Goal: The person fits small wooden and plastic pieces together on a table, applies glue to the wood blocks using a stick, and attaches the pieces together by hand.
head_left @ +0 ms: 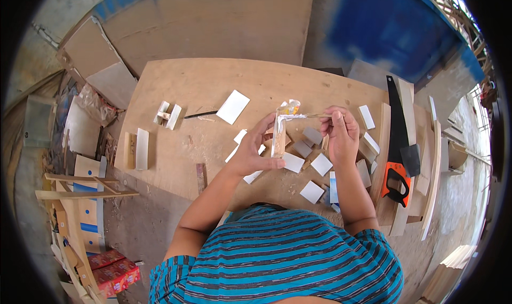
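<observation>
Nearest the lens, a blue striped shirt (288, 256), forearms reaching out over the plywood counter (197, 91). Beyond, at right, a handsaw (397, 144) parked clear of the work. Left hand (253, 155) closed in a firm grip round a narrow wood strip (278, 136), raised above the counter, glued face upward. Right hand (341, 133) pinched shut on a thin stick (312, 115), tip at the strip's top edge, apparently spreading white glue. Small cut tiles (314, 168) scattered beneath, within reach.
</observation>
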`<state>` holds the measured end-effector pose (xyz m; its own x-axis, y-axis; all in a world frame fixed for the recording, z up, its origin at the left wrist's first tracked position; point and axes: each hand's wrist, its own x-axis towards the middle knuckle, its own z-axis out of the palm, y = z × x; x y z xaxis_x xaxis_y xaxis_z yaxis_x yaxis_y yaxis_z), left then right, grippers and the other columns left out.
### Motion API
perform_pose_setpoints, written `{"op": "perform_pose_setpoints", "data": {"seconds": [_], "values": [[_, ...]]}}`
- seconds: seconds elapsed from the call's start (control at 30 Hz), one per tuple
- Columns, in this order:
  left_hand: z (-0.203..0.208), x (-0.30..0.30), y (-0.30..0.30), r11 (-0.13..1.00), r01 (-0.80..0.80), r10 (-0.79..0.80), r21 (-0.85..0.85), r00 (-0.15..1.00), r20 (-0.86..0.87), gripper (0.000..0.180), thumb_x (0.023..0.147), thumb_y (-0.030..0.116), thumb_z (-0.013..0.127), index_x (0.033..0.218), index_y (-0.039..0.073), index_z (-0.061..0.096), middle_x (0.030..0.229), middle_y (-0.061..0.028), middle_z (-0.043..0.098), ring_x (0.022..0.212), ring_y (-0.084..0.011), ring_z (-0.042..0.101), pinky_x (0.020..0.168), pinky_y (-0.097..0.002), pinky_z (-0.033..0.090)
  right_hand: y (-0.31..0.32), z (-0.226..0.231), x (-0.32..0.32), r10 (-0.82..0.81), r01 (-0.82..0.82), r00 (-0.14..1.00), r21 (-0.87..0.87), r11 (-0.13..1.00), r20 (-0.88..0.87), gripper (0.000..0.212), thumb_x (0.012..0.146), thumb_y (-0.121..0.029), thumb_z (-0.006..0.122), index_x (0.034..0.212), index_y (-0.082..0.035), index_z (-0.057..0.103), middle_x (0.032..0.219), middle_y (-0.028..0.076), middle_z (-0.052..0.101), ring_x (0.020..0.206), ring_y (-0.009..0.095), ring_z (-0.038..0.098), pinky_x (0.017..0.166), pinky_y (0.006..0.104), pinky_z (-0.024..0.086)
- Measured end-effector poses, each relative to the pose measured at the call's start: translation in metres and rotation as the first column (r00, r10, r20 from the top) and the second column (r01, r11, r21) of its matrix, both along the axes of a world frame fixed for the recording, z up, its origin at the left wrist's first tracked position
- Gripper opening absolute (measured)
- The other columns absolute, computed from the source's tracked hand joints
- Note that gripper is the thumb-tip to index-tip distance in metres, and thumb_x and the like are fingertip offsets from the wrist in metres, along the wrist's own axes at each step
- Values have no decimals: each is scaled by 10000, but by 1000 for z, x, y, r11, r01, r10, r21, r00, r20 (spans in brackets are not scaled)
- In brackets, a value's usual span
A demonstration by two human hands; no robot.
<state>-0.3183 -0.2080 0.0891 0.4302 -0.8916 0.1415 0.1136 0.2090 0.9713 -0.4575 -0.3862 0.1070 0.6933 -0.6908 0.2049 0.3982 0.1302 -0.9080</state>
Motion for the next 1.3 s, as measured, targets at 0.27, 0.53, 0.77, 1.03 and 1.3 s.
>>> {"op": "perform_pose_setpoints", "data": {"seconds": [0.27, 0.53, 0.77, 1.03, 1.3], "values": [[18, -1, 7, 999, 24, -27, -27, 993, -115, 1083, 539, 183, 863, 1433, -38, 292, 1390, -152, 436, 1311, -257, 403, 1079, -396, 314, 15, -6, -6, 54, -52, 997, -41, 998, 58, 210, 986, -189, 511, 1031, -10, 613, 925, 76, 629, 726, 107, 563, 613, 237, 462], [14, 6, 11, 999, -26, 27, 28, 999, -28, 1090, 524, 218, 867, 1447, 39, 315, 1375, -159, 459, 1317, -259, 404, 1098, -386, 282, 28, -4, -22, 180, -146, 978, -271, 952, 105, 197, 981, -164, 509, 1038, -4, 608, 995, 111, 558, 708, 128, 577, 594, 243, 478], [11, 7, 11, 986, -169, 170, -6, 985, 41, 1076, 561, 174, 862, 1427, -67, 270, 1334, -155, 474, 1255, -239, 452, 1053, -410, 345, 42, 10, -35, 154, -77, 982, -507, 859, 112, 173, 954, -149, 556, 991, 2, 632, 981, 138, 604, 707, 147, 607, 588, 253, 493], [0, 11, 14, 934, -352, 357, -67, 900, 251, 1095, 549, 238, 881, 1401, -101, 284, 1344, -204, 449, 1220, -260, 489, 1018, -409, 398, 47, 22, -38, 32, 42, 993, -580, 814, 116, 202, 954, -173, 559, 966, 12, 640, 847, 127, 646, 663, 166, 616, 578, 256, 491], [22, 1, 25, 973, -170, 219, -156, 892, 395, 1091, 508, 259, 896, 1414, 12, 341, 1377, -161, 436, 1270, -279, 439, 1049, -410, 352, 42, 10, -18, 36, -45, 999, 261, 964, 37, 244, 980, -235, 534, 1014, -8, 617, 813, 88, 654, 595, 102, 543, 520, 229, 412]]}}
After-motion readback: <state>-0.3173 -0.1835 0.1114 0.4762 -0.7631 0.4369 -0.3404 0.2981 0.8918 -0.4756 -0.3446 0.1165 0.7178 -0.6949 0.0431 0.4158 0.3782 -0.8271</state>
